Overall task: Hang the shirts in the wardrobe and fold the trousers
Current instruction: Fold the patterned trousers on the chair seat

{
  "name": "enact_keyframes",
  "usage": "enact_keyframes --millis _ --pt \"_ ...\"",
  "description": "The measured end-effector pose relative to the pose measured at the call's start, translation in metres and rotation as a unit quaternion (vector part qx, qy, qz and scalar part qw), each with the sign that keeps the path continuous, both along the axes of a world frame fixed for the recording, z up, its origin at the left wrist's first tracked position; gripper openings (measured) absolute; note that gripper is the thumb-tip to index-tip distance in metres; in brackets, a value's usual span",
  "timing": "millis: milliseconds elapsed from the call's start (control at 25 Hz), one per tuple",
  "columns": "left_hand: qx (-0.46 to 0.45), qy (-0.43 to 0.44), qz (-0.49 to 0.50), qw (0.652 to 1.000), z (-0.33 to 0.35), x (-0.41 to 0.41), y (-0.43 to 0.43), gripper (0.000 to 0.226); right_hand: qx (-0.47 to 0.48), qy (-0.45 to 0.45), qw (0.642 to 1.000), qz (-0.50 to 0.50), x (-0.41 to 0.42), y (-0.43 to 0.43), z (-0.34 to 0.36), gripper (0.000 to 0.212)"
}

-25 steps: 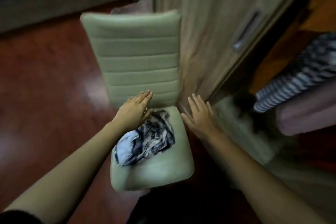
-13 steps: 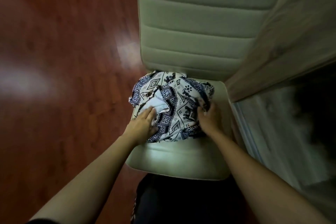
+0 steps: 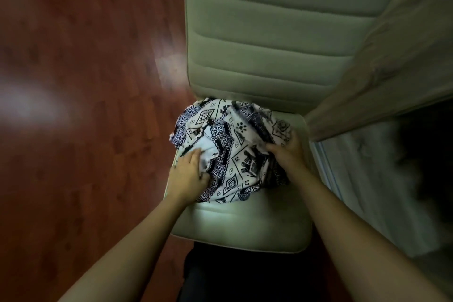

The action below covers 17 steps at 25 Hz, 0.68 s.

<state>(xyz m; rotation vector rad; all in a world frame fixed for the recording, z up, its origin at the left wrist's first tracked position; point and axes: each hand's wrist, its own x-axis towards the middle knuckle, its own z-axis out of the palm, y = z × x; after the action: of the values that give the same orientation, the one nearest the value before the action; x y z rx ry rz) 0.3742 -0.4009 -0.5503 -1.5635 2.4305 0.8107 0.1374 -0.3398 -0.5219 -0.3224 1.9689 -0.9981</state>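
Seemingly, right hand [image 3: 284, 152] grips patterned cloth [image 3: 235, 144], fingertips hidden.

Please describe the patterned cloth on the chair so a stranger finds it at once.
Find the pale green padded chair on the red-brown wooden floor. On its seat lies a crumpled white garment with dark blue geometric print, gripped by the left hand and right hand. It is the only patterned thing there.

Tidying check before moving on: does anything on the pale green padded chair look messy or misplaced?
Yes: the black-and-white patterned garment lies crumpled, unfolded, on the pale green padded chair seat; left hand and right hand grip it.
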Motion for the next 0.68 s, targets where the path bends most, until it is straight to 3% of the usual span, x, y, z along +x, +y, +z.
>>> enact_keyframes --millis 160,280,400,480,600,680 --pt "-0.03 0.221 0.05 0.974 0.098 -0.034 -0.02 0.051 -0.092 0.113 0.98 0.133 0.007 0.003 0.102 0.081" --pt "-0.012 0.343 -0.021 0.939 0.194 -0.06 -0.03 0.047 -0.161 0.073 0.959 0.223 0.006 0.011 0.183 0.083" --pt "0.073 0.369 -0.1 0.921 0.292 -0.073 -0.036 0.047 -0.2 -0.01 0.927 0.316 -0.002 0.017 0.279 0.084" --pt "0.136 0.37 -0.157 0.906 0.358 -0.08 -0.038 0.053 -0.208 0.015 0.901 0.381 -0.006 0.024 0.35 0.075" --pt "0.204 0.386 -0.182 0.881 0.446 -0.09 -0.033 0.06 -0.221 0.151 0.873 0.409 -0.012 0.037 0.443 0.033" --pt "0.191 0.402 -0.232 0.865 0.487 -0.091 -0.025 0.047 -0.244 0.276 0.839 0.4 -0.012 0.045 0.487 0.022"
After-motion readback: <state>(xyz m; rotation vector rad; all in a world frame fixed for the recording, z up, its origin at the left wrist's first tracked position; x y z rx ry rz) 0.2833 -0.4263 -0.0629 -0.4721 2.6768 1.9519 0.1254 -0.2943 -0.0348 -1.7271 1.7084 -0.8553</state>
